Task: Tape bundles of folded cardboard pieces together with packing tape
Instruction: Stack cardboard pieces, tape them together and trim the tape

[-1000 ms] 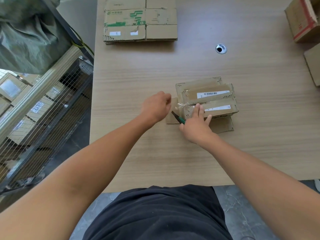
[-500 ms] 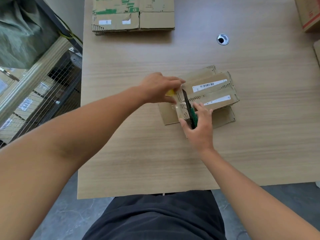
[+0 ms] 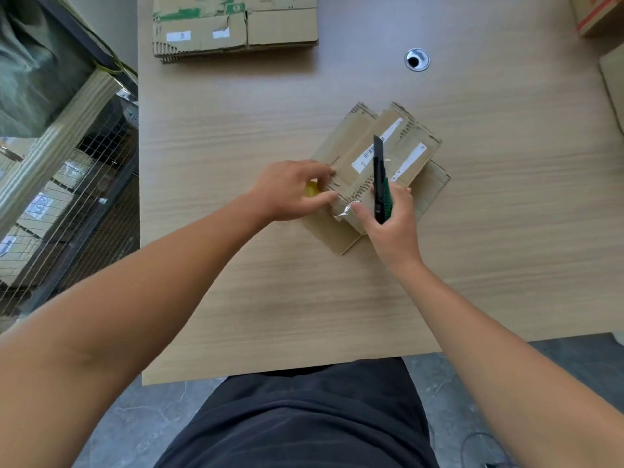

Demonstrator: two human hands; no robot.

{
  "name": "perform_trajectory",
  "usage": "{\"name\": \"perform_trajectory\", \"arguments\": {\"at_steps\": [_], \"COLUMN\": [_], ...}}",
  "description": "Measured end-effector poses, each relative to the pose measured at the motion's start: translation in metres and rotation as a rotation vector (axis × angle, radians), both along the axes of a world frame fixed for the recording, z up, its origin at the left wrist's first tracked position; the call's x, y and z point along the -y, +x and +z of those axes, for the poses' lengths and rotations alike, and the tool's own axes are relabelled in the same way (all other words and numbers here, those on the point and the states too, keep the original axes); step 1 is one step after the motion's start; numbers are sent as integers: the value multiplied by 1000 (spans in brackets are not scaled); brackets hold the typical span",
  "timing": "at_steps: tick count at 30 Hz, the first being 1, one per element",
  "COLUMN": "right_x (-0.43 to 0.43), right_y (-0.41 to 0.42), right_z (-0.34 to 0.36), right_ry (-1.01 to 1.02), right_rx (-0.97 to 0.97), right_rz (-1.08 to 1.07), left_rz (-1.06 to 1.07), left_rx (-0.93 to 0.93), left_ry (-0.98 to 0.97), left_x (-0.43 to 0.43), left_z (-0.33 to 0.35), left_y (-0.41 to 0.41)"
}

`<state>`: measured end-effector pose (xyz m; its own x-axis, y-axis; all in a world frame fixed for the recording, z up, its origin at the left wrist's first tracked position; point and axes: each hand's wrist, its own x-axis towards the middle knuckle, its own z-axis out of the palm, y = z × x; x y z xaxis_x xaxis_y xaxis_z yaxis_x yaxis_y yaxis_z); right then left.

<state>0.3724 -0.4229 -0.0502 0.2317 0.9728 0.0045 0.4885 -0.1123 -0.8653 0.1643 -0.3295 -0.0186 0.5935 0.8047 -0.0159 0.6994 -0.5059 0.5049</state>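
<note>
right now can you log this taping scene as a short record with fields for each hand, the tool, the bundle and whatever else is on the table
left hand: pressing the near-left end of the bundle, something yellow under the fingers
right hand: gripping the green and black utility knife, blade pointing away
bundle of folded brown cardboard: flat on the wooden table, clear tape at its near edge
flattened cardboard stack with green print: far side of table
round metal grommet: far right
</note>
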Motion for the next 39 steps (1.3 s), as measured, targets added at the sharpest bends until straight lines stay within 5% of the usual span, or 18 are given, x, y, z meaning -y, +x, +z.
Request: {"name": "perform_trajectory", "arguments": {"at_steps": [12, 25, 31, 39], "right_x": [-4, -18, -49, -52], "right_y": [6, 28, 61, 67], "right_z": [-23, -35, -32, 11], "right_ry": [74, 166, 254, -121], "right_rx": [203, 31, 168, 164], "right_rz": [64, 141, 384, 565], "left_rz": [44, 198, 278, 273], "left_rx": [-100, -92, -104, -129], "left_ry": [335, 445, 227, -104], "left_x": [12, 20, 21, 39], "left_z": [-28, -35, -25, 14], "left_y": [20, 38, 43, 31]}}
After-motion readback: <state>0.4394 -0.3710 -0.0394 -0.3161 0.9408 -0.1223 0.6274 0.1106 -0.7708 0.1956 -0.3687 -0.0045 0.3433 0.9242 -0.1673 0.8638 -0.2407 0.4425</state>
